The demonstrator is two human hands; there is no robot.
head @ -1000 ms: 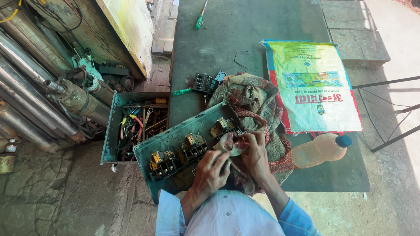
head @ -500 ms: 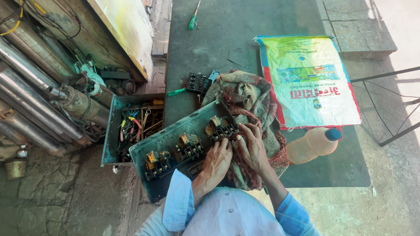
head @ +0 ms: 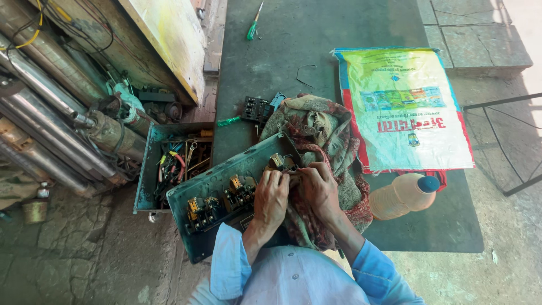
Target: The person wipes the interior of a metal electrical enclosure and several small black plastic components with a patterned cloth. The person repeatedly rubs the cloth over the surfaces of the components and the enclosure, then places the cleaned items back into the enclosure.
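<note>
Toolbox (head: 151, 169) parked open at the left, within reach. Green panel (head: 217, 186) tilted across the lap, bringing its parts close. Left hand (head: 271, 197) and right hand (head: 319, 189) curled together over one small part; actual grip hidden. Cloth (head: 324, 130) underneath as padding.

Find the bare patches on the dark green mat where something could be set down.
Free: the dark green mat between the green screwdriver and printed woven sack, and below the orange plastic bottle. Crowded: around the teal metal box and patterned cloth.
</note>
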